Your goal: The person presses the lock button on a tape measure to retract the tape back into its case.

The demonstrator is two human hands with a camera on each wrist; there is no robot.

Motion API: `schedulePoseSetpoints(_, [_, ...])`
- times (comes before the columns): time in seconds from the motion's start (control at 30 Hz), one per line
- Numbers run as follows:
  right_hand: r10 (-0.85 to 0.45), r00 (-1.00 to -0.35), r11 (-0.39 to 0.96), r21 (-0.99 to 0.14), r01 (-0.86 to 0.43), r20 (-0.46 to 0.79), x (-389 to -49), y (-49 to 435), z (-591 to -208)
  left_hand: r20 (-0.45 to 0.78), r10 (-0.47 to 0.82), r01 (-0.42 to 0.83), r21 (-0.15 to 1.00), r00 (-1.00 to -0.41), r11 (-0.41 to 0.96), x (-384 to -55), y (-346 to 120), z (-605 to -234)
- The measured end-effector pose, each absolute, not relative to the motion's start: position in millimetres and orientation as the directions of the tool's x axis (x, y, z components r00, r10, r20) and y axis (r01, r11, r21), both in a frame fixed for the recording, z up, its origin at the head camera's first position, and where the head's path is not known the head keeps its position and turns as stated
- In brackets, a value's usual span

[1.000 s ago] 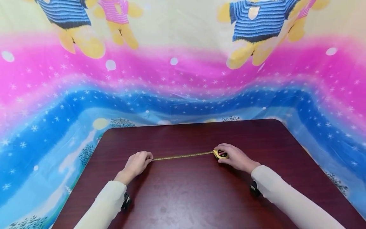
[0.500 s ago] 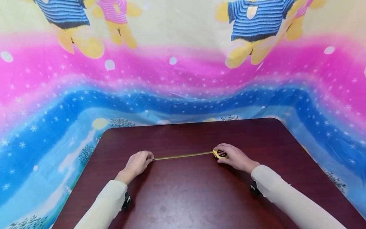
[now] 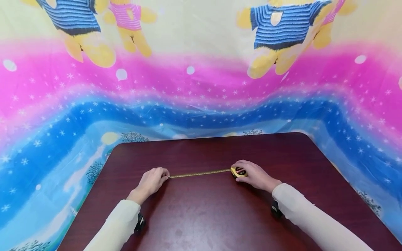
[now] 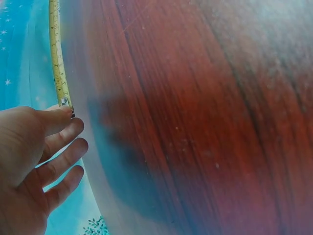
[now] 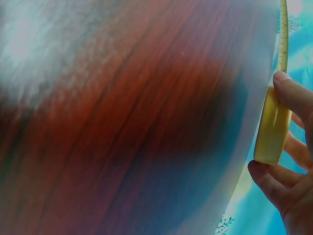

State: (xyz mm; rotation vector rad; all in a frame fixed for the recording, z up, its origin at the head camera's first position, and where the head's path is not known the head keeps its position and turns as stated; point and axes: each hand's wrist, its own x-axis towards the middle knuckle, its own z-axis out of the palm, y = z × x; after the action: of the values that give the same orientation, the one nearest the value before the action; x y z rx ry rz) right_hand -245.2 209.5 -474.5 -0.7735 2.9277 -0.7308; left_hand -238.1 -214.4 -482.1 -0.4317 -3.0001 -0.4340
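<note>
A yellow tape measure (image 3: 239, 171) with a dark round label is gripped by my right hand (image 3: 255, 175), thumb on one side and fingers on the other. Its yellow blade (image 3: 199, 173) stretches left across to my left hand (image 3: 152, 181). There the thumb and index finger pinch the metal hook at the blade's end. In the left wrist view, the blade (image 4: 57, 58) shows its number marks, while the other fingers (image 4: 63, 161) are loosely bent. The right wrist view shows the yellow case (image 5: 272, 128) edge-on, with the thumb near the blade's exit.
A dark red-brown wooden table (image 3: 201, 212) with rounded far corners lies under both hands. Behind and beside it hangs a colourful cloth (image 3: 191, 87) printed with bears and snowflakes. A dark wrist device (image 3: 139, 222) sits under the left sleeve.
The right hand has shifted slightly left with the tape measure, and the drawn-out blade looks a little shorter. The left hand keeps its pinch. The head view has tilted slightly.
</note>
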Motion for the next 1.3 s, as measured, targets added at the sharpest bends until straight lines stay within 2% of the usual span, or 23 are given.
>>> schedulePoseSetpoints(0.8, [-0.48, -0.874, 0.764, -0.451, -0.462, 0.082, -248.1, 196.1, -471.7, 0.121, 0.261, 0.284, 0.268, -0.958, 0.921, -239.5, -216.1, -476.0])
schedulePoseSetpoints(1.3, [-0.521, -0.849, 0.756, -0.412, -0.508, 0.091, -247.5, 193.4, -466.0, 0.121, 0.264, 0.288, 0.272, -0.957, 0.918, -239.3, -212.2, -473.8])
